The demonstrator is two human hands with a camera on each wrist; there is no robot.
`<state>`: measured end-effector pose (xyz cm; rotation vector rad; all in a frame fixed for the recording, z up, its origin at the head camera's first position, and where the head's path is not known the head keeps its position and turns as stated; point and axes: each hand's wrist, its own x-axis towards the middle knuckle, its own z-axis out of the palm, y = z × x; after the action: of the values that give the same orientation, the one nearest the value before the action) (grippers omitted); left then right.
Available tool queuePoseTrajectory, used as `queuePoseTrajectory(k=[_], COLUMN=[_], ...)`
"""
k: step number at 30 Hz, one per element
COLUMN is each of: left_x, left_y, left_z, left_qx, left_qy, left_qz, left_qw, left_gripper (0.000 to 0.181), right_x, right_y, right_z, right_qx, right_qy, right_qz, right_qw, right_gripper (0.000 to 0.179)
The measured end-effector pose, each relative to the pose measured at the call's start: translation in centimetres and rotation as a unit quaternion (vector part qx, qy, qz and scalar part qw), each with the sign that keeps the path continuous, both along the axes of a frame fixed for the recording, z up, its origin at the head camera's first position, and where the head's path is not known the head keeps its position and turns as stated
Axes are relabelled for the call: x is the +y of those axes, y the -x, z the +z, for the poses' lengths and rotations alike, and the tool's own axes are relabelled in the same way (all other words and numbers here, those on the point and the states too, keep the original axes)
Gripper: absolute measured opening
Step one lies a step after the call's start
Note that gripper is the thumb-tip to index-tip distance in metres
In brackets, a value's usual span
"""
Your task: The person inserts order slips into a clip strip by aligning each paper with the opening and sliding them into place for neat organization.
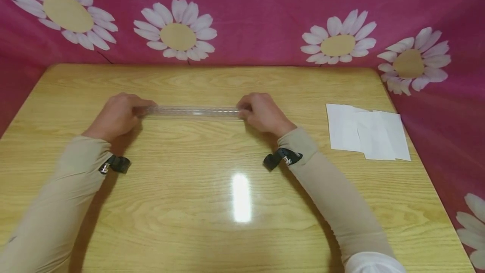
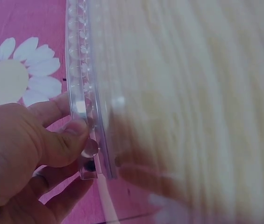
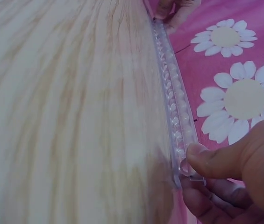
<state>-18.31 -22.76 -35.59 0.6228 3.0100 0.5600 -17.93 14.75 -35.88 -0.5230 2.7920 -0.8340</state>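
A long, narrow clear plastic strip [image 1: 197, 112] with a row of round shapes along it spans the gap between the two hands. My left hand [image 1: 119, 115] pinches its left end; in the left wrist view the thumb [image 2: 73, 135] presses on the strip's face. At the other end my right hand [image 1: 263, 113] pinches it between thumb and fingers, and the right wrist view shows the thumb [image 3: 216, 161] on top. The strip looks level from side to side in the head view. How far it is above the table cannot be told.
Several overlapping white paper sheets [image 1: 367, 132] lie at the right of the wood-grain table [image 1: 182, 222]. Pink cloth with white daisies [image 1: 257, 16] hangs behind the table and at its sides. A bright reflection shows on the tabletop.
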Motion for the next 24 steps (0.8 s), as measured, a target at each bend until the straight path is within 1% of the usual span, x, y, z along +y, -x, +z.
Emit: queuePoseTrajectory(k=[2, 5, 10, 15, 21, 24], left_x=[0.4, 1.1, 2.2, 3.0, 4.0, 4.5], left_y=[0.1, 0.3, 0.3, 0.3, 0.3, 0.4], left_z=[0.0, 0.1, 0.4, 0.4, 0.4, 0.4], left_qx=[0.003, 0.000, -0.020, -0.022, -0.037, -0.036], left_qy=[0.001, 0.006, 0.012, 0.003, -0.010, -0.016], left_qz=[-0.008, -0.011, -0.001, -0.002, 0.001, -0.003], left_qw=[1.0000, 0.9999, 0.9997, 0.9998, 0.9993, 0.9992], left_gripper=[0.059, 0.058, 0.056, 0.051, 0.047, 0.046], right_x=[0.4, 1.1, 1.9, 2.7, 3.7, 4.3], right_y=[-0.1, -0.1, -0.2, -0.3, -0.6, -0.6], right_z=[0.1, 0.1, 0.1, 0.1, 0.1, 0.1], right_qx=[0.001, 0.005, 0.007, 0.010, -0.010, -0.015], right_qy=[-0.003, -0.005, -0.012, -0.016, -0.015, -0.011], right_qz=[-0.003, -0.008, -0.016, -0.025, -0.041, -0.047], right_qw=[1.0000, 0.9999, 0.9998, 0.9995, 0.9990, 0.9987], right_gripper=[0.028, 0.026, 0.026, 0.025, 0.026, 0.027])
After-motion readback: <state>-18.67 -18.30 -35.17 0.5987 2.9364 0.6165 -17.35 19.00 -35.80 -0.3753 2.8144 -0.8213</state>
